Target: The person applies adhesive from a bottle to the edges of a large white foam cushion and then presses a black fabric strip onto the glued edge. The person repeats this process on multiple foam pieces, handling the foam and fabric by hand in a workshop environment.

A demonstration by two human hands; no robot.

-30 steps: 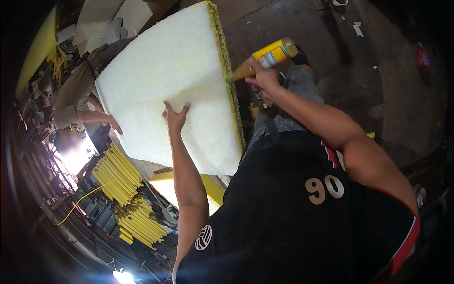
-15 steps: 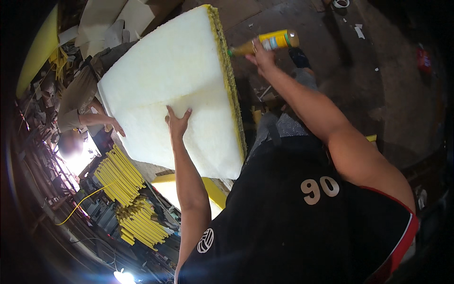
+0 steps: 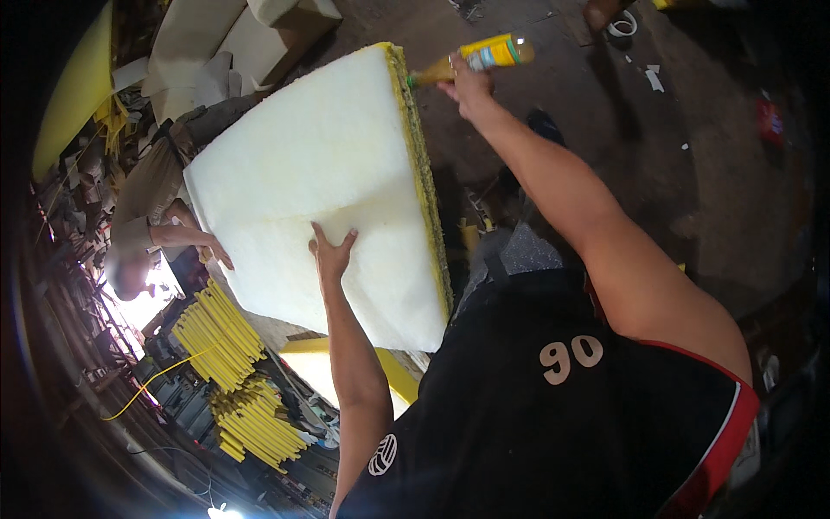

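A thick cushion block (image 3: 294, 173) with white batting on top and a rough yellow side (image 3: 418, 164) fills the middle of the view. My left hand (image 3: 331, 251) presses on the batting, thumb and fingers apart, beside a shallow crease. In my right hand (image 3: 469, 85) is a bottle (image 3: 494, 54) with a yellow label and amber contents, gripped near its neck. Its green tip points left at the yellow side near the far corner; whether it touches cannot be told. Across the cushion, another person's hand (image 3: 220, 253) rests at its left edge.
Stacked yellow foam strips (image 3: 220, 333) lie lower left, with a yellow cord (image 3: 160, 376) beside them. Pale foam pieces (image 3: 194, 52) lean at the far left. Below the cushion shows another yellow-edged block (image 3: 398, 376). A tape roll (image 3: 622, 24) and paper scraps (image 3: 654, 80) lie on the floor.
The view has shifted, so the cushion and my left hand sit lower in it. My right hand with the bottle has moved toward the cushion's far corner. My left hand stays on the batting.
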